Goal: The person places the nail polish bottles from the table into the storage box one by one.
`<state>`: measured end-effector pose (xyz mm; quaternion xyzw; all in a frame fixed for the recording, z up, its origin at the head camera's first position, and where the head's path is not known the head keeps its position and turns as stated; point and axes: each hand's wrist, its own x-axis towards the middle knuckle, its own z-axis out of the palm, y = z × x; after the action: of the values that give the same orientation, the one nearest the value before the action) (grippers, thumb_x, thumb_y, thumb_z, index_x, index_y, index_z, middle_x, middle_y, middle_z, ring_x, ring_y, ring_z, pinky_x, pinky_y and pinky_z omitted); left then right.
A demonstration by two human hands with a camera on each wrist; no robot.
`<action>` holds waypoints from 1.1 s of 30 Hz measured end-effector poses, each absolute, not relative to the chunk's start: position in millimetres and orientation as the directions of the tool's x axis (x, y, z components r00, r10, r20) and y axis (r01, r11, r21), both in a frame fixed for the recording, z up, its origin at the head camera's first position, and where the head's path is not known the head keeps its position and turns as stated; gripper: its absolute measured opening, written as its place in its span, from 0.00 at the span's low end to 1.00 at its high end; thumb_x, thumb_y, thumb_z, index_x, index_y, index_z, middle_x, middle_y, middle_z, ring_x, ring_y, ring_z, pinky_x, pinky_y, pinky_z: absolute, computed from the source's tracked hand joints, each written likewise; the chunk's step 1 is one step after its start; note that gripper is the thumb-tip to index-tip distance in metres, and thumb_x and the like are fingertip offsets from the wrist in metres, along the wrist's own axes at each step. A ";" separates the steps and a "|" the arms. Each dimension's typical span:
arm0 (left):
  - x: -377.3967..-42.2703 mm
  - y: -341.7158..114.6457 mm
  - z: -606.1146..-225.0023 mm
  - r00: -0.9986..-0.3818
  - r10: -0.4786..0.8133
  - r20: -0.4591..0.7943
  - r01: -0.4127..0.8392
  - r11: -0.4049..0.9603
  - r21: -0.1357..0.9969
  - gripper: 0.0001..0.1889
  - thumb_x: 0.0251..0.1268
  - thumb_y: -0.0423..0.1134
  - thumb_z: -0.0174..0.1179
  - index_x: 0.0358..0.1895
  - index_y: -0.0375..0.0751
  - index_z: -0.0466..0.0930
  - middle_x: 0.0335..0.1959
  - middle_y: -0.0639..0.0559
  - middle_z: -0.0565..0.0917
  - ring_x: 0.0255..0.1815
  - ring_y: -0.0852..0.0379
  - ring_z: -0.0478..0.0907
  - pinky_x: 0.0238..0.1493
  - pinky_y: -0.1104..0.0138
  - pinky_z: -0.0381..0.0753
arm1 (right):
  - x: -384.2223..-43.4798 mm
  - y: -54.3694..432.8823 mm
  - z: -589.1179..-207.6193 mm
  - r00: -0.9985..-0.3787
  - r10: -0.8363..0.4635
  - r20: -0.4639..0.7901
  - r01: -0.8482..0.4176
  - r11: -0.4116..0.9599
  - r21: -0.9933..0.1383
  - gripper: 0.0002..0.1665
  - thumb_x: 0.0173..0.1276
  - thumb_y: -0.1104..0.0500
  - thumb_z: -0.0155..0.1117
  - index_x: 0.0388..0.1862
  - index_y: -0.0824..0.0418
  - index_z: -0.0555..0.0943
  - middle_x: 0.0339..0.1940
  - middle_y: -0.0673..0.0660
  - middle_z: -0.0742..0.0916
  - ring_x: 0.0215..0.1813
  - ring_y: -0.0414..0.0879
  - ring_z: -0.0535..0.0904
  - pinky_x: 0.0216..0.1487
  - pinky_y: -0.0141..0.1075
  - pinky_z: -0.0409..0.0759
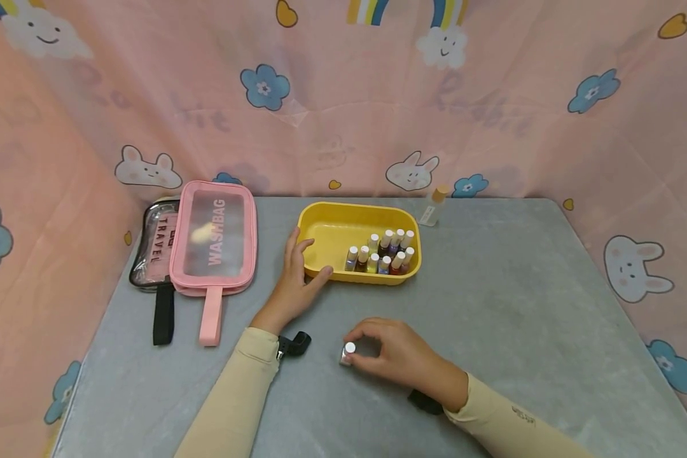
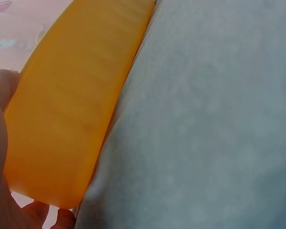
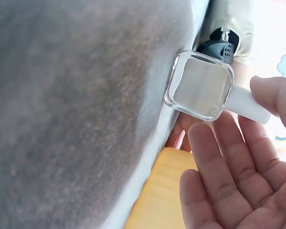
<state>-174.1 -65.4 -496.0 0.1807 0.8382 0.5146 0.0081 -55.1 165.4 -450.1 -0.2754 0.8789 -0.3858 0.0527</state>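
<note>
My left hand [image 1: 293, 283] holds the left end of a yellow plastic basket [image 1: 327, 236], its thumb at the front rim and its fingers round the side. In the left wrist view the basket's outer wall [image 2: 74, 105] fills the space beside the thumb. Several small nail polish bottles [image 1: 384, 265] with white caps stand in the basket's right half, in dark, yellow, blue, purple and red. Nearer the front, my right hand [image 1: 403, 353] pinches a nail polish bottle [image 3: 200, 86] by its white cap [image 3: 245, 104]. Its square glass looks clear with pale contents.
A pink wash bag [image 1: 213, 235] with a clear panel overlaps a black-edged clear travel bag [image 1: 153, 245] at the left. Behind the basket's right corner stands a clear bottle [image 1: 432, 211] with a wooden-looking cap. A grey cloth [image 1: 521, 318] covers the table; a printed pink curtain hangs behind.
</note>
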 end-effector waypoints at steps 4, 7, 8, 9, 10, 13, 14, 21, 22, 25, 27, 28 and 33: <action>-174.0 -65.5 -496.0 -0.933 0.312 0.180 0.301 0.399 0.866 0.37 0.78 0.51 0.61 0.79 0.41 0.55 0.88 0.49 0.34 0.85 0.42 0.46 0.80 0.44 0.52 | -56.9 164.8 -451.0 -0.840 -0.530 0.118 -0.448 0.554 -0.701 0.10 0.66 0.56 0.81 0.43 0.49 0.88 0.42 0.39 0.88 0.45 0.40 0.86 0.49 0.39 0.85; -173.9 -65.3 -496.1 -0.931 0.313 0.188 0.307 0.396 0.865 0.37 0.77 0.50 0.61 0.79 0.40 0.55 0.88 0.48 0.34 0.85 0.42 0.46 0.80 0.44 0.52 | -60.3 165.0 -449.8 -0.839 -0.533 0.107 -0.448 0.566 -0.691 0.08 0.66 0.58 0.80 0.42 0.51 0.88 0.40 0.40 0.89 0.44 0.40 0.86 0.48 0.39 0.85; -174.0 -65.1 -496.2 -0.931 0.313 0.186 0.307 0.397 0.865 0.37 0.78 0.50 0.61 0.79 0.40 0.55 0.88 0.49 0.34 0.85 0.42 0.45 0.80 0.44 0.52 | -62.3 165.3 -448.1 -0.837 -0.537 0.107 -0.454 0.571 -0.685 0.08 0.66 0.58 0.80 0.41 0.51 0.88 0.39 0.40 0.89 0.43 0.40 0.86 0.47 0.40 0.85; -174.0 -64.9 -496.3 -0.932 0.314 0.184 0.305 0.398 0.865 0.37 0.78 0.51 0.61 0.79 0.40 0.55 0.88 0.49 0.34 0.85 0.42 0.45 0.80 0.44 0.52 | -64.7 165.9 -444.9 -0.839 -0.536 0.095 -0.446 0.578 -0.684 0.08 0.66 0.58 0.79 0.41 0.52 0.88 0.39 0.40 0.89 0.43 0.41 0.86 0.47 0.40 0.85; -173.8 -64.9 -496.0 -0.932 0.314 0.182 0.303 0.399 0.865 0.37 0.78 0.51 0.61 0.79 0.40 0.55 0.88 0.49 0.34 0.85 0.42 0.45 0.80 0.44 0.52 | -67.6 166.8 -440.3 -0.842 -0.532 0.084 -0.438 0.586 -0.682 0.07 0.67 0.58 0.79 0.41 0.52 0.88 0.39 0.40 0.89 0.43 0.41 0.86 0.47 0.41 0.85; -173.8 -64.6 -495.9 -0.934 0.315 0.169 0.294 0.407 0.865 0.37 0.78 0.52 0.60 0.80 0.41 0.55 0.88 0.50 0.33 0.85 0.43 0.45 0.80 0.45 0.53 | -83.4 171.9 -418.8 -0.860 -0.501 0.099 -0.424 0.592 -0.686 0.07 0.67 0.58 0.79 0.41 0.53 0.88 0.39 0.42 0.89 0.43 0.43 0.86 0.48 0.46 0.86; -173.7 -64.7 -495.7 -0.935 0.315 0.166 0.291 0.409 0.865 0.37 0.78 0.52 0.60 0.80 0.41 0.54 0.88 0.51 0.33 0.85 0.43 0.46 0.80 0.45 0.53 | -91.0 174.1 -409.0 -0.872 -0.477 0.111 -0.412 0.593 -0.692 0.07 0.66 0.58 0.80 0.41 0.54 0.89 0.39 0.42 0.89 0.44 0.44 0.87 0.49 0.47 0.86; -172.8 -66.6 -494.5 -0.941 0.305 0.143 0.265 0.405 0.875 0.38 0.77 0.54 0.60 0.80 0.43 0.54 0.88 0.53 0.32 0.85 0.42 0.46 0.80 0.43 0.53 | -166.4 188.4 -354.8 -0.942 -0.281 0.182 -0.324 0.628 -0.708 0.08 0.69 0.57 0.77 0.43 0.59 0.88 0.41 0.51 0.90 0.45 0.49 0.86 0.44 0.46 0.87; -172.7 -66.8 -494.5 -0.941 0.305 0.144 0.265 0.406 0.875 0.38 0.77 0.54 0.60 0.80 0.43 0.54 0.88 0.53 0.32 0.85 0.42 0.46 0.80 0.43 0.53 | -177.1 189.6 -353.2 -0.946 -0.279 0.169 -0.313 0.638 -0.703 0.08 0.70 0.56 0.76 0.43 0.58 0.88 0.42 0.51 0.90 0.46 0.48 0.86 0.47 0.46 0.87; -173.2 -66.7 -495.4 -0.940 0.306 0.153 0.275 0.412 0.869 0.38 0.77 0.53 0.61 0.80 0.41 0.55 0.88 0.50 0.32 0.85 0.42 0.45 0.80 0.43 0.52 | -204.0 193.1 -356.2 -0.947 -0.309 0.086 -0.277 0.651 -0.707 0.09 0.71 0.56 0.75 0.45 0.59 0.87 0.43 0.53 0.90 0.48 0.49 0.87 0.52 0.47 0.85; -173.6 -66.2 -496.0 -0.937 0.309 0.160 0.284 0.415 0.865 0.38 0.78 0.52 0.61 0.79 0.40 0.55 0.88 0.49 0.33 0.85 0.42 0.44 0.81 0.44 0.51 | -216.2 195.3 -362.4 -0.943 -0.332 0.024 -0.252 0.665 -0.704 0.10 0.71 0.56 0.75 0.45 0.59 0.87 0.43 0.53 0.90 0.46 0.49 0.87 0.51 0.47 0.85; -174.0 -66.0 -496.2 -0.936 0.311 0.164 0.288 0.414 0.863 0.38 0.78 0.52 0.61 0.79 0.40 0.55 0.88 0.48 0.33 0.86 0.42 0.44 0.81 0.44 0.51 | -221.1 196.4 -366.3 -0.941 -0.337 -0.006 -0.237 0.673 -0.701 0.10 0.71 0.56 0.75 0.46 0.59 0.86 0.43 0.53 0.90 0.46 0.49 0.86 0.51 0.47 0.85; -174.8 -65.8 -495.4 -0.935 0.314 0.165 0.291 0.412 0.863 0.37 0.78 0.52 0.61 0.79 0.40 0.55 0.88 0.49 0.33 0.85 0.42 0.44 0.81 0.45 0.51 | -235.0 199.7 -382.3 -0.934 -0.345 -0.092 -0.193 0.706 -0.682 0.14 0.71 0.56 0.76 0.50 0.61 0.86 0.45 0.55 0.90 0.47 0.50 0.86 0.53 0.47 0.85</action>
<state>-174.8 -65.8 -495.4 0.1801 0.8402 0.5114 0.0114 -235.0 199.7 -382.3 -0.1468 0.9172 -0.3545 0.1070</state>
